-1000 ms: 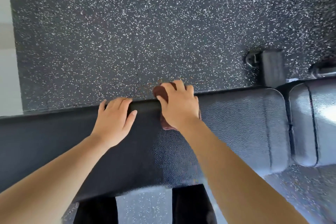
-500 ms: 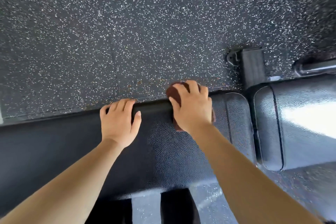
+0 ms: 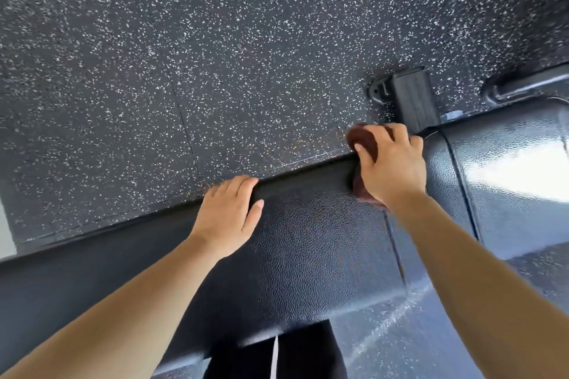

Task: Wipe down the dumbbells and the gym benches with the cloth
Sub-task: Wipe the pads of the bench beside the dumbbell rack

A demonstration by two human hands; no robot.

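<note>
Underfoot, the speckled rubber floor [image 3: 215, 55] fills the upper part of the view, and nothing lies loose on it; no dumbbells show anywhere. Across it runs the gym bench [image 3: 308, 255], a long black pad with a pebbled skin, its far edge cutting a diagonal from lower left to upper right. At its right end a narrow gap separates it from the second pad [image 3: 508, 178], which shines where light falls on it. Behind that gap a dark frame bracket [image 3: 412, 95] stands on the floor, with a metal tube [image 3: 529, 86] further right.

The person leans over the bench from its near edge, dark trouser legs [image 3: 277, 354] showing below it. Both hands work well apart. The left hand [image 3: 229, 215] lies flat and empty on the pad, fingers hooked just over the far edge; this looks like a brace, taking body weight so the other arm can press freely. The right hand [image 3: 391, 166] is clamped on the cloth [image 3: 363, 140], a reddish-brown wad folded over the far edge near the right corner, so both the top face and the side wall are rubbed at once.

Judging by this placement, the edge of this pad is nearly covered, and the second pad probably comes next.
</note>
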